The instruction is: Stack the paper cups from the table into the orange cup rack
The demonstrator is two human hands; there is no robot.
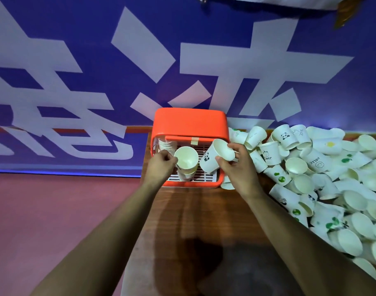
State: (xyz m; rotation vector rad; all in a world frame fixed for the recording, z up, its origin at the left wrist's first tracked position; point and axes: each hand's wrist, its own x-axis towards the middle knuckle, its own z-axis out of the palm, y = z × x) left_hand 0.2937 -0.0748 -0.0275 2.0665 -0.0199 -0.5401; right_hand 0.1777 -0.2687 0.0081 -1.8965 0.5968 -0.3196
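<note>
The orange cup rack (190, 121) stands at the table's far end against the wall. Inside it, a short stack of white paper cups (186, 162) stands upright on the white slatted tray. My left hand (160, 165) holds that stack at its left rim. My right hand (236, 162) grips a single tilted paper cup with a panda print (212, 159), its mouth facing up and right, just right of the stack and over the rack's tray. A second stack of cups (166, 145) lies at the rack's back left.
A large heap of loose paper cups (323, 178) covers the right side of the wooden table (204, 210), reaching up to the rack's right side. A blue wall with white lettering rises behind. Red floor lies left of the table.
</note>
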